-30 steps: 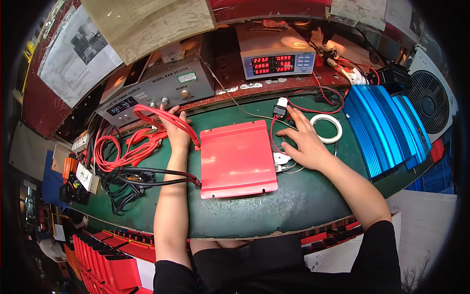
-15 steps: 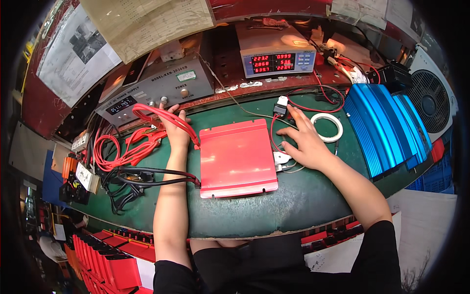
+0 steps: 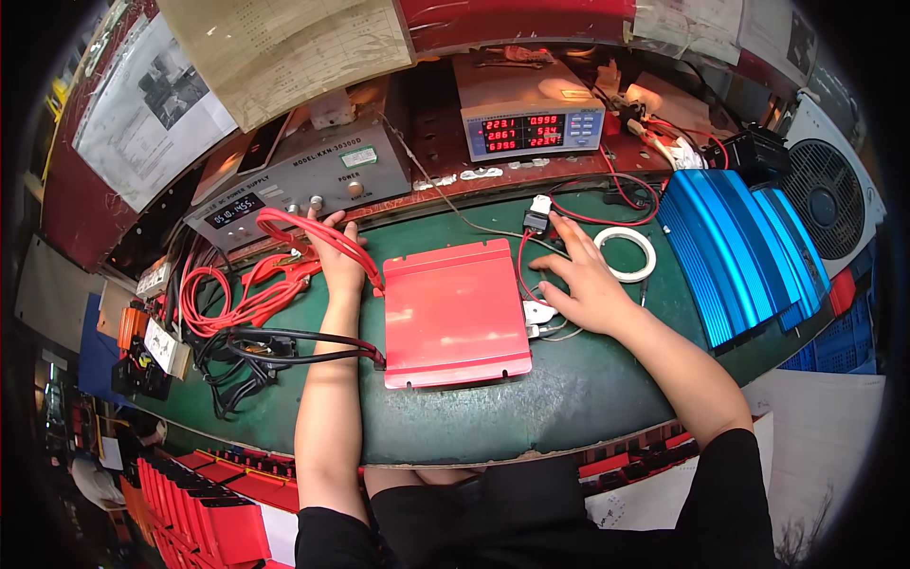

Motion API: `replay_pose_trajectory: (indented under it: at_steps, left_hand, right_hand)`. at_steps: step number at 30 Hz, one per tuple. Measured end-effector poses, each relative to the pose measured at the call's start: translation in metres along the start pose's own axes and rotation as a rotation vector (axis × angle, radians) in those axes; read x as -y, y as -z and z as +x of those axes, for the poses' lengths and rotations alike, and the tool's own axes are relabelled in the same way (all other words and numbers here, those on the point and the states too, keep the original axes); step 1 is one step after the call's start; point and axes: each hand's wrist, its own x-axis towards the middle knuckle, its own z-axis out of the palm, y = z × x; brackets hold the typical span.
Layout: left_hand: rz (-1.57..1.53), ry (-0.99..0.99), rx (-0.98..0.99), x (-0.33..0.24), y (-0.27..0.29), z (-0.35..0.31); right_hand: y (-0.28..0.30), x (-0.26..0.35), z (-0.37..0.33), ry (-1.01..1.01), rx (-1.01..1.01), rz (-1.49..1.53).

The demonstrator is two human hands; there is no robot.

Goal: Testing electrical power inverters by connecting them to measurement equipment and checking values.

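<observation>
My left grip (image 3: 339, 267) is loosely open, fingers parted near a knob (image 3: 316, 202), though I cannot tell whether a fingertip touches it; my right grip (image 3: 592, 289) is spread wide and clasps nothing that I can see, its fingertips just beside a black connector (image 3: 536, 221) and its thumb near a white plug (image 3: 539, 313). Between them, the red case (image 3: 455, 313) lies flat on the green bench (image 3: 455, 427), with red cables (image 3: 296, 220) arching from its left side across my left hand and black cables (image 3: 275, 332) leaving lower on that side. Compared with a second ago, my view has shifted slightly and the lit digits on the grey power supply (image 3: 284, 182) and the meter (image 3: 531, 114) have changed a little, while both hands keep their pose and the case stays wired; I judge the work to be holding steady under power. Farther right lie a white ring (image 3: 650, 254) and a blue finned case (image 3: 725, 256). Beyond the bench's right end is a blue crate (image 3: 844, 337) whose contents I cannot make out; below the front edge, red shells (image 3: 204, 512) stand in a row, their insides too small to tell.
</observation>
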Motion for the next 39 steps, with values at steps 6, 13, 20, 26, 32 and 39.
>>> replay_pose_trajectory:
  at_steps: [6, 13, 20, 26, 32, 39]
  left_hand:
    - [-0.011, 0.009, -0.006, -0.002, 0.001, 0.000]
    - [-0.001, 0.032, -0.009, -0.001, 0.000, -0.002]
    - [-0.006, -0.032, 0.013, 0.001, 0.001, 0.001]
    - [-0.031, -0.060, -0.057, 0.009, 0.002, 0.001]
    - [0.009, -0.029, 0.003, -0.002, -0.001, 0.003]
    - [-0.026, -0.020, -0.043, 0.015, 0.004, 0.004]
  right_hand:
    - [0.001, 0.000, 0.000, 0.011, 0.002, 0.003]
    - [-0.001, -0.002, 0.000, 0.012, 0.000, 0.001]
    - [0.002, 0.001, 0.002, 0.006, -0.048, 0.000]
    - [0.011, -0.001, 0.010, -0.028, -0.298, -0.029]
    - [0.009, -0.020, 0.007, -0.074, -0.251, -0.115]
    - [0.006, -0.009, 0.007, -0.182, -0.376, 0.503]
